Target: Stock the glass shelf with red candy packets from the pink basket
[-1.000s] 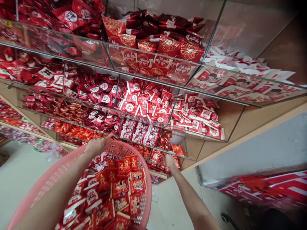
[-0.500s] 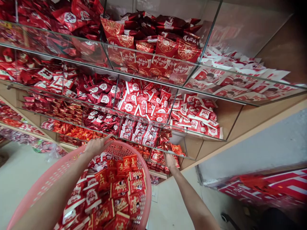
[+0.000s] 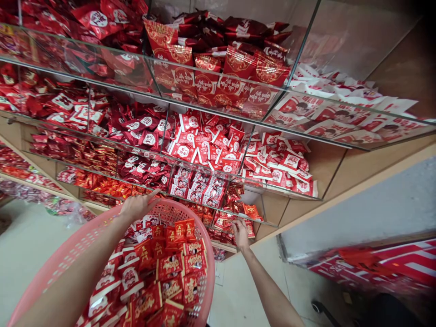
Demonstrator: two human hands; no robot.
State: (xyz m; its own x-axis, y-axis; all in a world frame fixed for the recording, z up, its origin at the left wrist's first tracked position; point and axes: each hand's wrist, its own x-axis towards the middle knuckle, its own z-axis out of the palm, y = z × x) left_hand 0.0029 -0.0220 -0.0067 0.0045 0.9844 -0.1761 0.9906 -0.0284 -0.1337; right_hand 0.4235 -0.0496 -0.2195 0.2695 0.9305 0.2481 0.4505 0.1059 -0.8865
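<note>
My left hand (image 3: 136, 206) grips the far rim of a pink plastic basket (image 3: 73, 247), fingers wrapped over the edge. The basket is heaped with red snack packets (image 3: 166, 268). My right hand (image 3: 240, 232) reaches into a low shelf compartment and touches the red packets (image 3: 235, 213) lying there; its fingers are bent among them, and I cannot make out whether it holds one.
Glass-fronted wooden shelves (image 3: 218, 113) rise in tiers, divided into compartments full of red and white packets (image 3: 340, 118). A pale wall and floor (image 3: 357, 209) lie to the right, with red printed cartons (image 3: 391, 268) at the lower right.
My right hand has drawn slightly back and up at the lower shelf's packets. The left hand and the basket have stayed in place.
</note>
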